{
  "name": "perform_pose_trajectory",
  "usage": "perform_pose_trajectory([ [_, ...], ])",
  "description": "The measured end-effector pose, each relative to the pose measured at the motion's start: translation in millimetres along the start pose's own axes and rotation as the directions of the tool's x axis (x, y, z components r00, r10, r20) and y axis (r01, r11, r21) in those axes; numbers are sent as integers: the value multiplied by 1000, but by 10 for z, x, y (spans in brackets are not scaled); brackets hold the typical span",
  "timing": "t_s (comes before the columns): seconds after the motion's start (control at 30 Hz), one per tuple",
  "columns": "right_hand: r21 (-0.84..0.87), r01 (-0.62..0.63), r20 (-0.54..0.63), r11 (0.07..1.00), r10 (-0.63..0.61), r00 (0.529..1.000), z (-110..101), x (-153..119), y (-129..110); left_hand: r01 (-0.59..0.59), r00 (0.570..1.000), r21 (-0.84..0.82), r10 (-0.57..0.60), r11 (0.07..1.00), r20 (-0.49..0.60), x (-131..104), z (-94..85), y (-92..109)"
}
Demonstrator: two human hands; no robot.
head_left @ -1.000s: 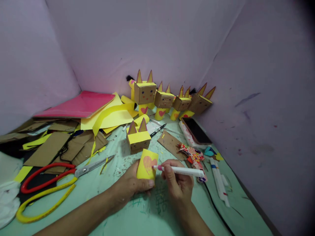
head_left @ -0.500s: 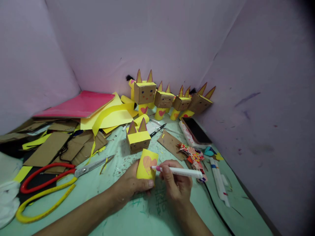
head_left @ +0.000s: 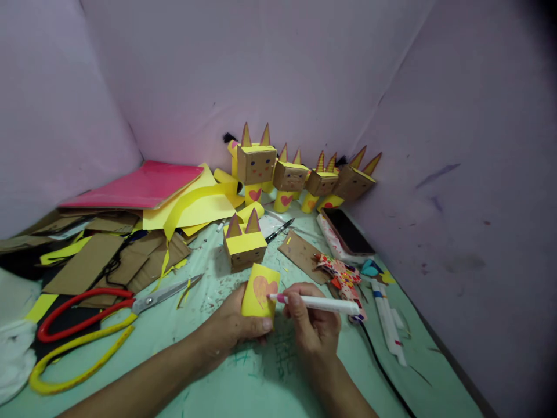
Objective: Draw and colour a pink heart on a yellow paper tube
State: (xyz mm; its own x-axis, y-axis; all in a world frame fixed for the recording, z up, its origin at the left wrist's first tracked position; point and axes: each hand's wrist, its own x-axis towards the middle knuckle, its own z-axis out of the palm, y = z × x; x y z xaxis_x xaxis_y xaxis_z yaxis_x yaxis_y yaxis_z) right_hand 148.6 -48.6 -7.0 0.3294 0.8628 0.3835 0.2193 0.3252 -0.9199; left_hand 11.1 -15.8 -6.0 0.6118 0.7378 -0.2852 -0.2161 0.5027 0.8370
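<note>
A yellow paper tube with an orange-pink heart on its front is gripped between the thumb and fingers of my left hand. My right hand pinches a white marker, whose pink tip meets the right side of the heart. Just behind the tube sits a small cardboard box head with a yellow top and two pointed ears. Four similar cat-like figures stand at the back, among them a tall one with a red heart on its yellow body.
Large red-and-yellow scissors lie at the left, by cardboard scraps and a pink folder. To the right are a phone, a floral cloth piece, more markers and a black cable.
The marker tip has shifted very slightly on the heart. Both hands keep nearly the same place and hold.
</note>
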Motion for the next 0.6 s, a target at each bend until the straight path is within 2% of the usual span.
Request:
perform_pose_trajectory([
  [0.33, -21, -9, -7, 1000, 9, 1000, 6, -8, -29, 0, 1000, -43, -1, 999, -22, 0, 11, -9],
  [0.47, 47, -105, -78, 993, 109, 991, -24, -28, -35, -35, 997, -41, 32, 999, -76, -43, 20, -13],
  [0.6, 178, -224, -203, 958, 259, 944, -89, -42, 81, -19, 998, -3, 19, 1000, -68, -94, -37, -40],
])
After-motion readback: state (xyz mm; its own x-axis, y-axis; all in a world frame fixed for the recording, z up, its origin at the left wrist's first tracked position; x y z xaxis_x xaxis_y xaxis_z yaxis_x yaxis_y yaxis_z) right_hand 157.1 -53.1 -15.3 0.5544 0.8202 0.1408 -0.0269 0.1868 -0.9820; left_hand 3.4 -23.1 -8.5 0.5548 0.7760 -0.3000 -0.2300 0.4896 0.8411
